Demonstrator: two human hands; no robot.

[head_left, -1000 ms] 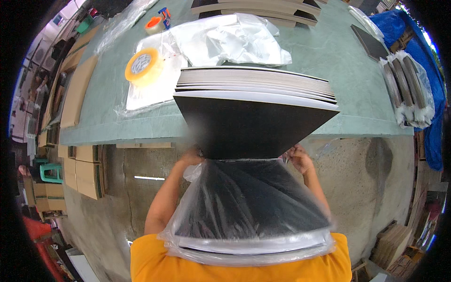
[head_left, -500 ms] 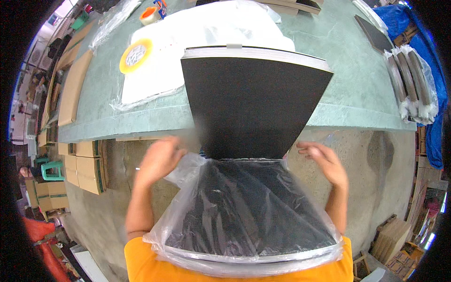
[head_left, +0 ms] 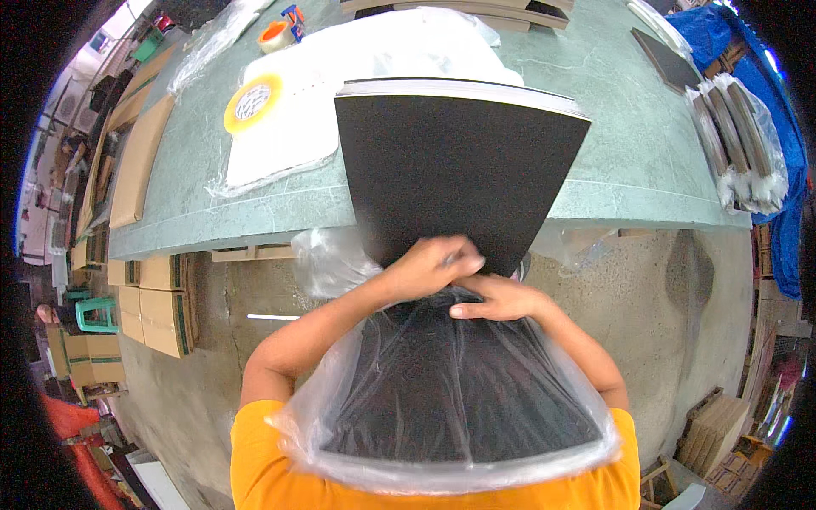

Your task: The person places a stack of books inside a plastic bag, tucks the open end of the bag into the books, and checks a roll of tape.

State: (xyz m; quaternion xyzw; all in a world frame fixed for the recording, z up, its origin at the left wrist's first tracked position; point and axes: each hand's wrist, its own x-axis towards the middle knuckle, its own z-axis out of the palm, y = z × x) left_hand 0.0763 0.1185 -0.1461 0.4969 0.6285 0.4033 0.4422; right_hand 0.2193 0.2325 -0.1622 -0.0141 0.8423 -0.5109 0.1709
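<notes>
A thick black slab with pale layered edges (head_left: 463, 161), like a large book or panel stack, stands before me at the table edge. A second black slab (head_left: 459, 399) leans against my chest, wrapped in a clear plastic bag (head_left: 340, 416). Where the two slabs meet, my hands come together. My left hand (head_left: 433, 265) is curled and slightly blurred; what its fingers hold, if anything, is hidden. Just below it, my right hand (head_left: 501, 299) lies over the bag's upper end, fingers stretched leftward and thumb apart. Loose film (head_left: 331, 259) sticks out to the left.
On the green table (head_left: 595, 170) lie a white plastic-covered stack (head_left: 280, 157), a yellow tape roll (head_left: 252, 102) and a tape dispenser (head_left: 276, 36). Wrapped dark panels (head_left: 739, 140) rest at the right end. Cardboard boxes (head_left: 153, 314) and a green stool (head_left: 95, 313) stand left on the floor.
Both hands have moved inward from either side of the slabs and now meet in the middle. The bag's upper end looks more drawn together beneath them.
</notes>
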